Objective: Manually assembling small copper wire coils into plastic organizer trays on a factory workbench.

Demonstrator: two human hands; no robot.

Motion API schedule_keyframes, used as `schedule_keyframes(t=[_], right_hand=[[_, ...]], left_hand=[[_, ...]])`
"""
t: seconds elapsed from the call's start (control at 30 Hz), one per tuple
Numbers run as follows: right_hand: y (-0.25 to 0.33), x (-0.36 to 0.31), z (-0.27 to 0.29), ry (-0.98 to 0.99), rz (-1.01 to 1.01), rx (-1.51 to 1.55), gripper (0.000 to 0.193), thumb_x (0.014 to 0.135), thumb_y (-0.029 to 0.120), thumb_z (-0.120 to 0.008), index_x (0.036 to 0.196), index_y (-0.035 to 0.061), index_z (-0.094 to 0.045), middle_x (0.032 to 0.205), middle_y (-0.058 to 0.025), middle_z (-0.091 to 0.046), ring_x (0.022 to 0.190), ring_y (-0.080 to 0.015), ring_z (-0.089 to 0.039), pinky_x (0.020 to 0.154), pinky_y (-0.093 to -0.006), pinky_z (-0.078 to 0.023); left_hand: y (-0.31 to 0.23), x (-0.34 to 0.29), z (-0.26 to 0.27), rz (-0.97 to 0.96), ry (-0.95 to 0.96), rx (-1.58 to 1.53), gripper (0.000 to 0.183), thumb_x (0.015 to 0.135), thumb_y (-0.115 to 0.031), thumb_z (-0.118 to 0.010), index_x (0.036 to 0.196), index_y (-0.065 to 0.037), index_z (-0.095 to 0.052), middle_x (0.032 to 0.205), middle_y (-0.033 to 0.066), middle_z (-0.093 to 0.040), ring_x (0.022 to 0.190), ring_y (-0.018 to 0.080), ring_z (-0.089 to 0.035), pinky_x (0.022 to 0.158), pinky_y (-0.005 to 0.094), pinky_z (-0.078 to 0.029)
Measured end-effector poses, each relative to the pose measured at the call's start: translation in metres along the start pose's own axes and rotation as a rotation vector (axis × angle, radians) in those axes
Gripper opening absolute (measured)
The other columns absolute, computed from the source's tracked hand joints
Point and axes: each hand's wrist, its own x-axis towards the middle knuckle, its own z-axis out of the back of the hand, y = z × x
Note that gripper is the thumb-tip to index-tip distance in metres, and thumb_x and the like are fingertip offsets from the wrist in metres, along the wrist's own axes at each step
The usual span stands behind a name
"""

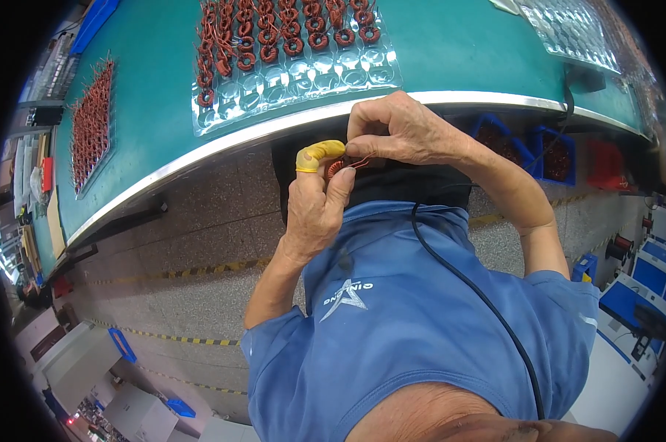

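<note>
In my left hand [314,210] is a small ring-shaped coil [335,169] wound with reddish copper wire, pinched between thumb and forefinger. Yellow finger cots [319,155] cover the forefinger side of that hand. Close beside it, my right hand [410,132] has thumb and forefinger pressed together at a thin wire lead [361,161] of the coil. The fingers partly hide the coil. Both hands are held in front of the table's near edge, above my lap. Just beyond them lies a clear plastic tray [274,94] with rows of similar coils [293,47].
The green table [465,55] has a pale metal edge [480,98]. A second coil-filled tray [92,129] lies at left, and another clear tray [568,31] at far right. Blue bins [556,156] with coils stand below the table. A black cable [487,291] runs down my shirt.
</note>
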Motion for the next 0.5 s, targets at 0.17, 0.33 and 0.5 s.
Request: schedule_keyframes(t=[0.17, 0.33, 0.5], right_hand=[[-0.001, -0.004, -0.002, -0.196, -0.080, 0.221, 0.016, 0.089, 0.015, -0.064, 0.087, -0.0002, -0.060, 0.075, -0.0031, -0.062, 0.067, -0.0090, -0.057, 0.061, -0.0234, -0.048], [-0.009, -0.020, -0.004, -0.275, -0.115, 0.421, 0.019, 0.091, 0.019, -0.061, 0.091, -0.0004, -0.060, 0.078, -0.0039, -0.061, 0.067, -0.0082, -0.058, 0.061, -0.0205, -0.048], [-0.007, -0.018, -0.023, -0.222, -0.155, 0.489, 0.018, 0.088, 0.016, -0.066, 0.093, -0.0014, -0.064, 0.077, -0.0045, -0.064, 0.064, -0.0076, -0.059, 0.058, -0.0205, -0.050]], left_hand=[[0.000, 0.006, -0.005, -0.039, -0.047, -0.307, 0.032, 0.098, -0.018, -0.051, 0.122, 0.001, -0.042, 0.074, 0.0041, -0.054, 0.060, 0.0071, -0.048, 0.054, 0.0212, -0.040], [-0.005, 0.014, -0.009, 0.002, -0.087, -0.359, 0.034, 0.098, -0.018, -0.051, 0.124, 0.001, -0.040, 0.077, 0.0036, -0.053, 0.064, 0.0077, -0.048, 0.057, 0.0202, -0.041], [-0.001, 0.017, -0.005, 0.058, -0.051, -0.343, 0.032, 0.098, -0.018, -0.051, 0.122, 0.001, -0.044, 0.078, 0.0032, -0.053, 0.065, 0.0075, -0.049, 0.058, 0.0196, -0.042]])
